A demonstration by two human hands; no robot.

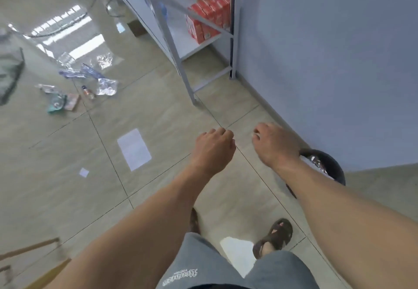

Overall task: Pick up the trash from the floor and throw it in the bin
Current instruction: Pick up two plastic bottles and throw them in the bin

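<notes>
The floor (158,116) is big, shiny and tiled, and it fills most of the frame. A wall (328,62) runs down the upper right, and a shelf (181,39) stands at top middle with its legs on the tiles. The bin (334,171) is dark and sits at right middle, close to the wall, partly hidden by the right arm. The trash (86,85) lies in a heap at upper left, well apart from the bin: clear wrappers, a small bottle and some bits. Both hands hold nothing. The left hand (213,150) has its fingers curled in, and the right hand (277,146) hangs loose near the bin. It looks like the step now is going to get more trash. Next comes a walk to the heap, then bending down to grab a piece. The way there is wide open; only the shelf legs are near it.
</notes>
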